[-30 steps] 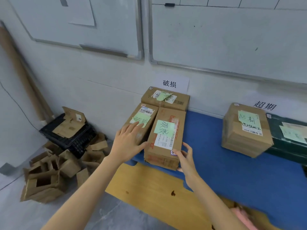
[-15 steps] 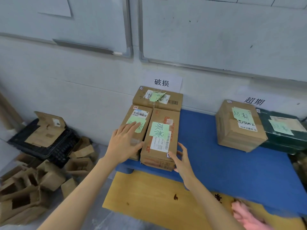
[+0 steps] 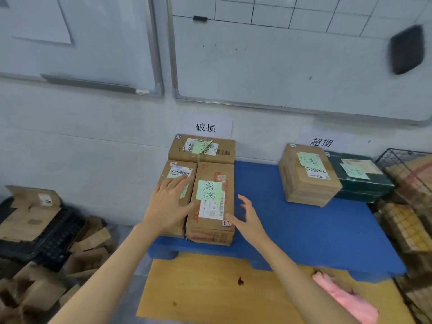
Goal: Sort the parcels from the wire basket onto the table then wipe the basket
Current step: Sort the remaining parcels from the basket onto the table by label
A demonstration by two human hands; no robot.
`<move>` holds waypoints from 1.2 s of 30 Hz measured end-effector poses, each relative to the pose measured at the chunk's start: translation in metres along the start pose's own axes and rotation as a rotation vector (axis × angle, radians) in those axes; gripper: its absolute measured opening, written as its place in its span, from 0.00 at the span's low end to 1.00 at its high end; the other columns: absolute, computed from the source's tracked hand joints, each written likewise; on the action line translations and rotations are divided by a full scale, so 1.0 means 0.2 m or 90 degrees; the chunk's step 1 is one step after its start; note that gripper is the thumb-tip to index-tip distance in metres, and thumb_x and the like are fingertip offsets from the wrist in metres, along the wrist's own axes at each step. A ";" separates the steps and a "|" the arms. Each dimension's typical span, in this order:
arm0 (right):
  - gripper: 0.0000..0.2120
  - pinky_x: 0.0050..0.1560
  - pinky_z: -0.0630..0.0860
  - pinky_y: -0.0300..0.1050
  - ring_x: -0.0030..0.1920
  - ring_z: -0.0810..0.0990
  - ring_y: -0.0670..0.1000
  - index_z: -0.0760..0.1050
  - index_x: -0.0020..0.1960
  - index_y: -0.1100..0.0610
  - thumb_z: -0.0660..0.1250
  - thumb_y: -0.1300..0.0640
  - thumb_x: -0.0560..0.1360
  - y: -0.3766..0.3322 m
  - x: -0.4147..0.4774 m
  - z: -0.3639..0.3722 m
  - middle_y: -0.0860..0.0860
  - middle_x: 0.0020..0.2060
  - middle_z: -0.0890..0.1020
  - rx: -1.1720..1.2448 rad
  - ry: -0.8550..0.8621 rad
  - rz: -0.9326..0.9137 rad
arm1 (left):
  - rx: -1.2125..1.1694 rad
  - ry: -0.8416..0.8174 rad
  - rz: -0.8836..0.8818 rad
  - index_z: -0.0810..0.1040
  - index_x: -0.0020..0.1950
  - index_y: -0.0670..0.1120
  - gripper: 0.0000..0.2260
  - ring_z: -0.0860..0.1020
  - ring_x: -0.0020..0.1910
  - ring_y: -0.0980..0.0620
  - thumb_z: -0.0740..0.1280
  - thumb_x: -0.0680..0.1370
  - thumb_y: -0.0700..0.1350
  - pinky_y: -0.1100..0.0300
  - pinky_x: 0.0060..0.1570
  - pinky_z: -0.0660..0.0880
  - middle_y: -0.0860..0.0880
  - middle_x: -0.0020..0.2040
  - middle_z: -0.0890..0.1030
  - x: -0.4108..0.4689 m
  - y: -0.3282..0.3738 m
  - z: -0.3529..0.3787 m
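Two open hands: left hand (image 3: 168,205) flat atop parcel (image 3: 211,202), right hand (image 3: 248,220) just beside.

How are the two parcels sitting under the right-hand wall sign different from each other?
The brown cardboard parcel is plain tan cardboard, while the dark green parcel beside it has a dark green surface. The brown cardboard parcel stands taller and blockier; the dark green parcel lies lower and flatter. The brown cardboard parcel is on the left, the dark green parcel nearer the wire basket. Both rest on the blue table and carry a pale green handwritten note.
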State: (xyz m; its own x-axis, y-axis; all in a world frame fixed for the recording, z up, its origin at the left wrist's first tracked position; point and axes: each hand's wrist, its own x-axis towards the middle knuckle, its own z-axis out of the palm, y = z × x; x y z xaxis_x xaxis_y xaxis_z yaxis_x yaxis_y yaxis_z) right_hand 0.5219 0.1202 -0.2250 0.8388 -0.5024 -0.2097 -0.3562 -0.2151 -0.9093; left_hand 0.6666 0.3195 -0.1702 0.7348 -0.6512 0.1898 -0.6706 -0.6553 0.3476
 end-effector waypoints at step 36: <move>0.32 0.75 0.60 0.57 0.79 0.52 0.54 0.54 0.79 0.43 0.60 0.38 0.79 0.31 -1.47 -2.21 0.48 0.79 0.54 -0.548 0.395 -0.026 | -0.058 0.000 0.354 0.57 0.80 0.54 0.40 0.55 0.79 0.49 0.44 0.72 0.72 0.47 0.75 0.55 0.53 0.80 0.59 -0.22 2.45 0.39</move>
State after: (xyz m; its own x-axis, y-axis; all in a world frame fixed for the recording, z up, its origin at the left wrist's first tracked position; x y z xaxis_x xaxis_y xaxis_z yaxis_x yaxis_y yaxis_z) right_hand 0.0710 -0.1160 -0.0609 0.5868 -0.7682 0.2561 -0.7075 -0.6402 -0.2993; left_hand 0.2971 -0.0035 -0.0806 0.2732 -0.8891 0.3672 -0.9455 -0.1778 0.2729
